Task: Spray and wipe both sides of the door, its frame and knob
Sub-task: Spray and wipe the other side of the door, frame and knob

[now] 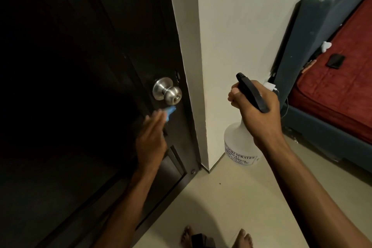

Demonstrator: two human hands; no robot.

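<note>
Head view —
Left hand [151,139]: fingers straight, together, pressing blue cloth [169,111] flat on door [80,86], at 6 o'clock of knob [168,92] — for wiping.
Right hand [255,106]: clamped round spray bottle [239,147], at 3 o'clock, kept ready.

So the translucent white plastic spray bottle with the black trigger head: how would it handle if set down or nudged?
The translucent white plastic spray bottle probably stands steady: its base looks broad and its neck narrow. It seems light, since the right hand carries it alone by the black trigger head. How much liquid it holds cannot be told, so its weight is uncertain.
</note>
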